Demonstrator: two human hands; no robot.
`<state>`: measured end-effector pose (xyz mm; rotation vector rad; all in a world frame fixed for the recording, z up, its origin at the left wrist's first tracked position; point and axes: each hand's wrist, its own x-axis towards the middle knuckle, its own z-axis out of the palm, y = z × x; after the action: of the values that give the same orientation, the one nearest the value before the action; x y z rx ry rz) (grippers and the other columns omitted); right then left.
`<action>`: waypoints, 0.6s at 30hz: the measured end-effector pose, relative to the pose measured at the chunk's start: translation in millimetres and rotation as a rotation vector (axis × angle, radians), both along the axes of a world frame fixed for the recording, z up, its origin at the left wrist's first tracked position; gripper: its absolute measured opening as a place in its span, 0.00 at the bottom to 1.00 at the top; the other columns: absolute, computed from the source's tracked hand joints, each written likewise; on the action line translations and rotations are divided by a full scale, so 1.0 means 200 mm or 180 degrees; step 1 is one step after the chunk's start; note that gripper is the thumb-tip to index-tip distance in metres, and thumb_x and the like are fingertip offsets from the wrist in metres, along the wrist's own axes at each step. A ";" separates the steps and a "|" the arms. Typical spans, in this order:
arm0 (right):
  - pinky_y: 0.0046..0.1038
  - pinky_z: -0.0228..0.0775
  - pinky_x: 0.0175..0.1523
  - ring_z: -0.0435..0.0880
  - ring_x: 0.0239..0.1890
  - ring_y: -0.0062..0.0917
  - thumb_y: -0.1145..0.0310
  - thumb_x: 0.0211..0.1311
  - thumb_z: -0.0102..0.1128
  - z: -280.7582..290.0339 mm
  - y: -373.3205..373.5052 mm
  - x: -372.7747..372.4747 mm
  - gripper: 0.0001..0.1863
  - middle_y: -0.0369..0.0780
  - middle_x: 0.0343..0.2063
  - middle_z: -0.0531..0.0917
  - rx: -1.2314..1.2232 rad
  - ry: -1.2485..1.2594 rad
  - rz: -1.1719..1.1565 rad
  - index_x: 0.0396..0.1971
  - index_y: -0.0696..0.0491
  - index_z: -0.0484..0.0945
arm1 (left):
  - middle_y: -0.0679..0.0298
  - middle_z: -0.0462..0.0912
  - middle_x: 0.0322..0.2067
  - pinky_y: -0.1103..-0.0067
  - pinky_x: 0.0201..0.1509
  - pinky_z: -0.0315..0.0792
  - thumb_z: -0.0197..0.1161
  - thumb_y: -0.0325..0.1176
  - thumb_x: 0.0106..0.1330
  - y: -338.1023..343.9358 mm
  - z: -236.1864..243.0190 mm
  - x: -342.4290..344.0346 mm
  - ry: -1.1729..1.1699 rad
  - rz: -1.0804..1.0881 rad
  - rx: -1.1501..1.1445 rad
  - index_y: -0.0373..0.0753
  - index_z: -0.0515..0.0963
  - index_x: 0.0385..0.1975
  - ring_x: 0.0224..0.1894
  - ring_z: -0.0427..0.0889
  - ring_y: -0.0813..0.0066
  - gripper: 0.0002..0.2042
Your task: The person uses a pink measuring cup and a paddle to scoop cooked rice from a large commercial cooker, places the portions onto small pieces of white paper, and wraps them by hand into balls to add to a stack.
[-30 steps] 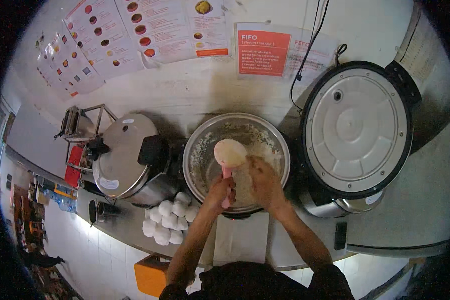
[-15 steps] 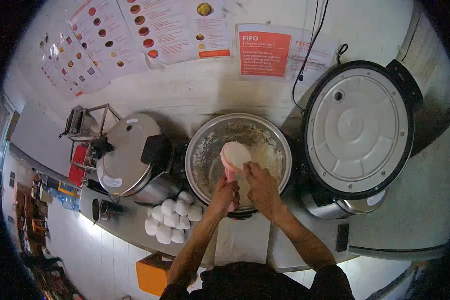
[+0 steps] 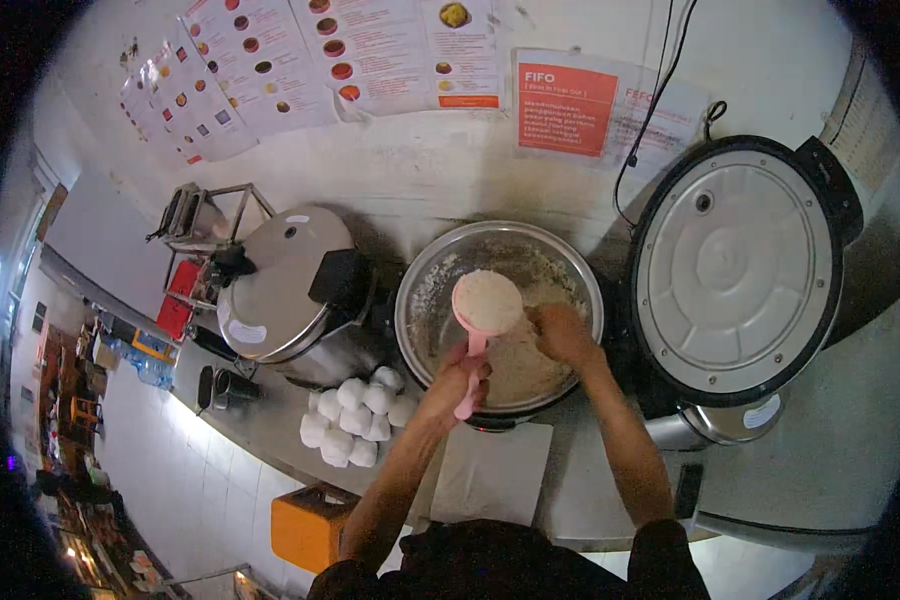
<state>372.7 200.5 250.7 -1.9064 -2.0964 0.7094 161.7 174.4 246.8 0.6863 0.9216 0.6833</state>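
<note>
My left hand (image 3: 453,388) is closed round the handle of a pink round scoop (image 3: 474,350), whose bowl is heaped with pale rice (image 3: 487,295). The scoop is over an open steel pot (image 3: 402,320) with grains stuck around its inner wall and more pale rice in the bottom. My right hand (image 3: 562,330) is inside the pot just right of the scoop's bowl, fingers curled toward it; what they hold, if anything, I cannot make out.
A lidded steel cooker (image 3: 275,285) stands left, several white wrapped portions (image 3: 355,420) before it. A raised lid (image 3: 732,280) stands right. A pale board (image 3: 490,475) lies in front of the pot. Posters (image 3: 565,110) and cables cover the wall; an orange crate (image 3: 300,525) is below.
The view has shifted, so surroundings appear moved. My left hand still grips the loaded scoop. My right hand has moved up and away from the scoop's lower edge toward its right side.
</note>
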 end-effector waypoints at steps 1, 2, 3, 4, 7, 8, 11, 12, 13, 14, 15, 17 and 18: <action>0.39 0.70 0.44 0.79 0.38 0.44 0.79 0.39 0.56 -0.13 0.06 0.03 0.21 0.53 0.32 0.79 0.0215 -0.0028 0.0271 0.41 0.59 0.77 | 0.70 0.66 0.20 0.83 0.10 0.58 0.49 0.32 0.66 0.00 0.02 0.01 -0.0263 -0.0093 -0.0119 0.44 0.65 0.42 0.12 0.63 0.82 0.07; 0.39 0.71 0.42 0.80 0.34 0.42 0.76 0.40 0.58 -0.22 0.10 0.07 0.20 0.52 0.28 0.80 0.0447 -0.0066 0.0533 0.39 0.58 0.78 | 0.70 0.66 0.20 0.83 0.10 0.58 0.49 0.32 0.66 -0.01 0.05 0.03 -0.0533 -0.0200 -0.0219 0.44 0.65 0.41 0.11 0.62 0.81 0.06; 0.39 0.71 0.42 0.80 0.34 0.42 0.76 0.40 0.58 -0.32 0.14 0.10 0.20 0.52 0.28 0.80 0.0446 -0.0094 0.0524 0.39 0.58 0.78 | 0.70 0.66 0.20 0.83 0.10 0.58 0.49 0.32 0.66 -0.03 0.06 0.05 -0.0559 -0.0212 -0.0218 0.44 0.65 0.41 0.11 0.62 0.81 0.06; 0.37 0.72 0.41 0.81 0.33 0.41 0.77 0.41 0.57 -0.35 0.16 0.08 0.17 0.52 0.29 0.80 0.0844 0.0019 0.0556 0.37 0.58 0.79 | 0.69 0.67 0.20 0.83 0.09 0.57 0.50 0.33 0.66 -0.06 0.07 0.02 -0.0542 -0.0196 -0.0194 0.43 0.66 0.39 0.11 0.62 0.81 0.05; 0.32 0.74 0.41 0.82 0.34 0.35 0.78 0.47 0.57 -0.12 -0.05 0.02 0.12 0.49 0.31 0.81 0.1041 0.0840 0.0379 0.36 0.61 0.78 | 0.69 0.68 0.19 0.84 0.08 0.57 0.52 0.34 0.66 -0.21 0.13 -0.10 -0.0328 -0.0071 -0.0204 0.42 0.66 0.37 0.10 0.62 0.82 0.06; 0.29 0.76 0.41 0.83 0.35 0.30 0.77 0.52 0.58 0.06 -0.18 -0.02 0.10 0.46 0.34 0.83 0.0832 0.1455 0.0054 0.36 0.62 0.77 | 0.68 0.68 0.17 0.84 0.08 0.57 0.52 0.35 0.66 -0.29 0.16 -0.15 -0.0178 -0.0081 -0.0227 0.41 0.66 0.37 0.10 0.62 0.82 0.07; 0.27 0.76 0.40 0.83 0.35 0.27 0.76 0.56 0.58 0.12 -0.60 -0.10 0.11 0.43 0.33 0.83 -0.0096 0.3030 -0.0945 0.40 0.60 0.77 | 0.69 0.67 0.18 0.85 0.10 0.58 0.48 0.36 0.69 -0.51 0.17 -0.23 -0.0337 -0.0575 -0.0178 0.39 0.67 0.40 0.11 0.62 0.84 0.08; 0.29 0.76 0.42 0.82 0.37 0.33 0.68 0.56 0.60 0.02 -0.73 -0.14 0.16 0.45 0.39 0.81 -0.0318 0.3701 -0.1379 0.41 0.62 0.75 | 0.68 0.67 0.17 0.86 0.10 0.58 0.47 0.38 0.70 -0.58 0.16 -0.22 -0.0179 -0.0604 -0.0274 0.36 0.67 0.41 0.10 0.62 0.84 0.11; 0.29 0.76 0.42 0.82 0.37 0.33 0.68 0.56 0.60 -0.12 -0.87 -0.21 0.16 0.45 0.39 0.81 -0.0488 0.3663 -0.1482 0.41 0.62 0.75 | 0.68 0.67 0.17 0.86 0.10 0.60 0.46 0.38 0.71 -0.67 0.09 -0.23 -0.0226 -0.0632 -0.0397 0.36 0.66 0.42 0.11 0.63 0.84 0.11; 0.32 0.76 0.43 0.81 0.40 0.34 0.65 0.59 0.58 -0.29 -1.01 -0.29 0.19 0.46 0.42 0.79 0.0553 0.1736 -0.0932 0.46 0.62 0.72 | 0.66 0.68 0.18 0.84 0.11 0.62 0.46 0.39 0.71 -0.76 -0.04 -0.25 -0.0149 -0.0883 -0.0514 0.35 0.67 0.43 0.11 0.66 0.83 0.12; 0.35 0.75 0.44 0.80 0.41 0.34 0.62 0.61 0.55 -0.43 -1.11 -0.38 0.21 0.46 0.45 0.77 0.0437 0.1990 -0.1084 0.49 0.60 0.70 | 0.64 0.70 0.18 0.82 0.12 0.64 0.46 0.39 0.71 -0.83 -0.17 -0.26 -0.0104 -0.1133 -0.0582 0.35 0.68 0.44 0.12 0.68 0.82 0.14; 0.41 0.75 0.47 0.79 0.44 0.34 0.55 0.65 0.50 -0.70 -1.33 -0.51 0.26 0.48 0.49 0.73 0.0256 0.2484 -0.1473 0.55 0.58 0.64 | 0.61 0.74 0.21 0.78 0.19 0.69 0.47 0.40 0.70 -0.97 -0.34 -0.19 0.0439 -0.1530 -0.0097 0.35 0.70 0.42 0.17 0.73 0.75 0.14; 0.38 0.75 0.42 0.78 0.40 0.34 0.52 0.65 0.44 -0.62 -1.34 -0.52 0.27 0.46 0.45 0.75 -0.0180 0.3945 -0.2375 0.55 0.57 0.64 | 0.58 0.78 0.24 0.75 0.26 0.73 0.49 0.41 0.69 -1.03 -0.38 -0.17 0.1028 -0.1883 0.0502 0.35 0.73 0.41 0.22 0.78 0.69 0.15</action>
<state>268.4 -66.6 126.5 -1.4081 -0.5780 1.2521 127.0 -30.9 169.9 1.1723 0.8989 0.1169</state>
